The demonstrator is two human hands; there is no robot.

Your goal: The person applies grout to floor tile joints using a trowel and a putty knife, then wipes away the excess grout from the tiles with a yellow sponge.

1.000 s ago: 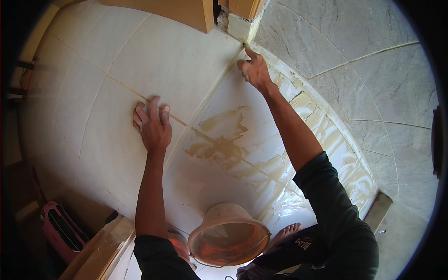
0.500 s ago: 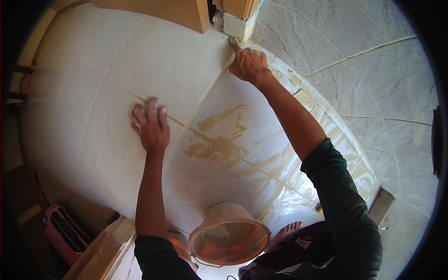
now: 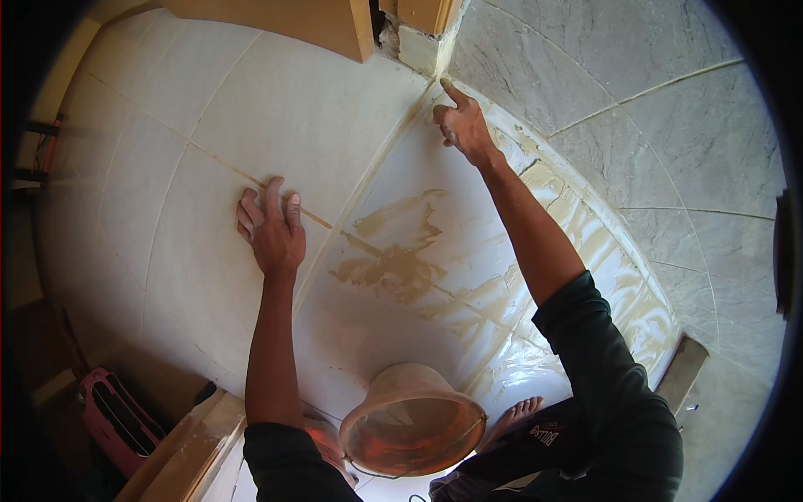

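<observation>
Head view: your right hand (image 3: 465,127), digits apart, seemingly empty, was at the far end of the tile joint (image 3: 374,168), likely pressing in grout (image 3: 391,266), smeared alongside; your left hand (image 3: 278,243) lay spread on floor tile (image 3: 205,217). Continuing called for steady fingertip pressure.

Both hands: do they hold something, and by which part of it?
Nothing visible is held: the left hand touches pale tiles; the right hand is near a tile seam.

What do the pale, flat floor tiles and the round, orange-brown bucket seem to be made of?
Pale, flat floor tiles: probably glazed ceramic or porcelain, satin; smooth faces, thin joints.
Round, orange-brown bucket: likely plastic, dull and stained; its wall glows as if light passes through.
</observation>
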